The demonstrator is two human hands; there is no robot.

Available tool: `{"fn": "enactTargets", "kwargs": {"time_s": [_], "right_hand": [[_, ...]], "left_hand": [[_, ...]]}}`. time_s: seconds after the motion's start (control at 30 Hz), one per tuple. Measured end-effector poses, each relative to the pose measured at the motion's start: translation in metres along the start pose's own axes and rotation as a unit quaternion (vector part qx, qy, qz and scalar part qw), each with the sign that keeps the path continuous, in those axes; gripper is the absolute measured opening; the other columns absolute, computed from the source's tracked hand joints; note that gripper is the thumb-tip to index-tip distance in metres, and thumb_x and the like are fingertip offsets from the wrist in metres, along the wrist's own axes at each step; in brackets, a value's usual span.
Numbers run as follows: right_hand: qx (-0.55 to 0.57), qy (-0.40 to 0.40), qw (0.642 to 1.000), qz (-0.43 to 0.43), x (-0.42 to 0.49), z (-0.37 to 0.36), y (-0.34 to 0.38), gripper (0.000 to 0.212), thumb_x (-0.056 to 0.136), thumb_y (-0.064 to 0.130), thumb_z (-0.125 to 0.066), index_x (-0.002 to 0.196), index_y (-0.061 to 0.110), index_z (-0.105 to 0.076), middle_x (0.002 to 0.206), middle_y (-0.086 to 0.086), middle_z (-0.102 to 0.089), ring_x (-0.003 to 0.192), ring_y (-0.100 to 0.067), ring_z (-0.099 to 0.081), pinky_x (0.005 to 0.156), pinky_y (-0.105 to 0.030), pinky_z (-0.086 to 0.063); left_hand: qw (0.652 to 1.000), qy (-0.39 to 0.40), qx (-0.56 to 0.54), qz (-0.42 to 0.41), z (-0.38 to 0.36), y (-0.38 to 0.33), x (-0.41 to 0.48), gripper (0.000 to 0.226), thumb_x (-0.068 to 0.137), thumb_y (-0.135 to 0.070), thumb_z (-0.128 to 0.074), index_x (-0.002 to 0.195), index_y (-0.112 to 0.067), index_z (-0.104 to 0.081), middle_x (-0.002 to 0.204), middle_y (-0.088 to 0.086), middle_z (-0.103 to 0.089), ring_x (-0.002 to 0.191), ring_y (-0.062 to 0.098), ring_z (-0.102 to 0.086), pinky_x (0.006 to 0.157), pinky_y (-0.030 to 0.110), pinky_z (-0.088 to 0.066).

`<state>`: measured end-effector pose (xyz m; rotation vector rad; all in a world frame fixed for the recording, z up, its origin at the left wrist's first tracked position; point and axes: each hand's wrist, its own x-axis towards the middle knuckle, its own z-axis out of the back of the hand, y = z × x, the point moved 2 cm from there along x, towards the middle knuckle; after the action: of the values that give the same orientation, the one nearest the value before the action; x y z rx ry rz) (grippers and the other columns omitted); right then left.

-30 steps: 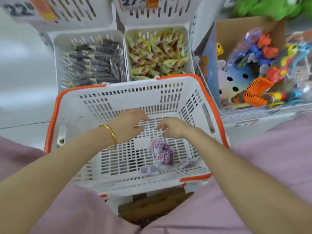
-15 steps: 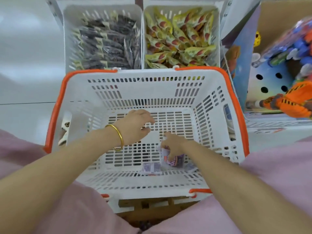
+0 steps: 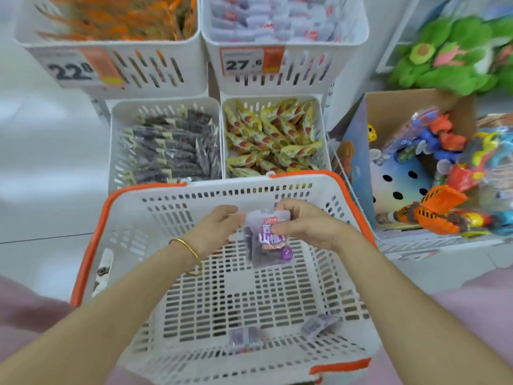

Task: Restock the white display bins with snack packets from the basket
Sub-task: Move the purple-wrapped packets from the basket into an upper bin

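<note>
A white basket with an orange rim (image 3: pixel 94 240) sits in front of me. Above its floor hangs a purple snack packet (image 3: pixel 270 243). My right hand (image 3: pixel 308 226) pinches its top right part, and my left hand (image 3: pixel 215 232) touches its top left corner. Two more purple packets (image 3: pixel 245 339) (image 3: pixel 319 325) lie on the basket floor near me. Behind the basket stand white display bins: one with dark packets (image 3: pixel 166 151), one with yellow packets (image 3: pixel 273 143), above them one with orange packets (image 3: pixel 116 20) and one with pale purple packets (image 3: pixel 280 20).
A cardboard box of colourful plastic toys (image 3: pixel 444 173) stands to the right of the basket. A green plush toy (image 3: pixel 449 54) lies behind it. Price tags (image 3: pixel 72 69) hang on the upper bins. The pale floor stretches to the left.
My right hand has lifted a purple packet off the basket floor. My left hand came over to its top corner. The view tilted up, showing the upper bins.
</note>
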<state>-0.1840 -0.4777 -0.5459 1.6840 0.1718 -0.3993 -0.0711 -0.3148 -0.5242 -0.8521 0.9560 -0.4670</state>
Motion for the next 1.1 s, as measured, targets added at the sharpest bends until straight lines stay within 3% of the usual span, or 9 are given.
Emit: {"fn": "enactTargets", "kwargs": {"time_s": [0.1,0.33,0.43,0.5,0.63,0.73,0.87,0.97,1.1], "right_hand": [[0.076,-0.006,0.996,0.047,-0.004,-0.010,0.031,0.024,0.078,-0.011,-0.062,0.076,0.008,-0.049,0.065,0.002,-0.064,0.057,-0.010,-0.060,0.055,-0.020,-0.049],[0.082,-0.104,0.989,0.063,-0.018,-0.005,0.063,0.027,0.066,0.011,-0.078,0.080,0.012,-0.054,0.069,-0.002,-0.065,0.062,-0.016,-0.059,0.055,-0.023,-0.052],[0.068,-0.093,0.990,0.077,-0.020,-0.006,0.072,0.033,0.064,0.005,-0.080,0.081,0.011,-0.053,0.067,0.001,-0.065,0.058,-0.011,-0.061,0.053,-0.022,-0.052],[0.038,-0.086,0.992,0.088,-0.018,-0.018,0.078,0.032,0.064,0.006,-0.080,0.083,0.012,-0.054,0.069,0.001,-0.067,0.061,-0.011,-0.063,0.053,-0.023,-0.052],[-0.021,-0.100,0.989,0.109,-0.012,-0.023,0.096,0.028,0.072,0.009,-0.074,0.090,0.015,-0.054,0.083,0.002,-0.068,0.069,-0.013,-0.062,0.061,-0.028,-0.050],[-0.104,-0.065,0.989,0.085,-0.015,-0.008,0.133,0.046,0.080,0.003,-0.071,0.114,0.026,-0.050,0.110,0.007,-0.059,0.081,-0.002,-0.064,0.071,-0.029,-0.054],[-0.259,-0.041,0.961,0.083,-0.030,0.024,0.199,0.062,0.079,0.004,-0.073,0.125,0.036,-0.045,0.125,0.014,-0.052,0.100,0.006,-0.059,0.086,-0.017,-0.052],[-0.302,-0.147,0.936,0.104,-0.034,0.059,0.244,0.058,0.075,0.010,-0.078,0.123,0.027,-0.050,0.126,0.011,-0.051,0.100,0.006,-0.054,0.072,-0.013,-0.053],[-0.266,-0.295,0.903,0.162,-0.025,0.115,0.287,0.053,0.069,0.008,-0.082,0.114,0.013,-0.056,0.110,-0.004,-0.062,0.071,-0.012,-0.063,0.055,-0.024,-0.054]], "left_hand": [[0.967,0.084,-0.236,0.052,0.001,-0.011,-0.003,0.044,0.096,-0.047,-0.036,0.115,-0.015,-0.059,0.109,0.010,-0.065,0.098,0.025,-0.062,0.100,0.044,-0.044],[0.955,0.003,-0.296,-0.007,0.015,-0.026,-0.007,0.029,0.098,-0.030,-0.043,0.106,-0.009,-0.061,0.095,0.012,-0.067,0.074,0.022,-0.065,0.068,0.033,-0.058],[0.937,0.008,-0.349,-0.023,0.022,-0.031,-0.011,0.038,0.099,-0.028,-0.040,0.121,0.000,-0.055,0.105,0.019,-0.067,0.082,0.028,-0.068,0.070,0.040,-0.059],[0.936,0.040,-0.349,-0.025,0.024,-0.036,-0.013,0.050,0.095,-0.039,-0.045,0.126,-0.001,-0.053,0.115,0.019,-0.065,0.102,0.035,-0.063,0.091,0.047,-0.052],[0.983,0.080,-0.108,-0.127,0.028,-0.053,-0.011,0.086,0.064,-0.056,-0.076,0.133,-0.020,-0.040,0.123,0.011,-0.060,0.114,0.032,-0.058,0.098,0.054,-0.044],[0.982,0.075,0.012,-0.171,0.036,-0.088,0.000,0.096,0.070,-0.019,-0.081,0.142,-0.023,-0.017,0.124,0.001,-0.056,0.111,0.019,-0.059,0.096,0.041,-0.049],[0.961,0.102,0.124,-0.223,0.037,-0.168,0.017,0.124,0.073,-0.014,-0.078,0.145,-0.024,0.023,0.135,-0.015,-0.040,0.116,0.004,-0.049,0.090,0.011,-0.044],[0.939,0.056,0.190,-0.281,0.037,-0.237,0.031,0.120,0.074,-0.020,-0.078,0.147,-0.023,0.017,0.127,-0.021,-0.024,0.117,-0.001,-0.034,0.073,0.002,-0.034],[0.927,-0.035,0.144,-0.345,0.039,-0.300,0.070,0.101,0.076,-0.028,-0.075,0.149,-0.019,-0.006,0.125,-0.001,-0.041,0.119,0.012,-0.043,0.090,0.016,-0.037]]}}
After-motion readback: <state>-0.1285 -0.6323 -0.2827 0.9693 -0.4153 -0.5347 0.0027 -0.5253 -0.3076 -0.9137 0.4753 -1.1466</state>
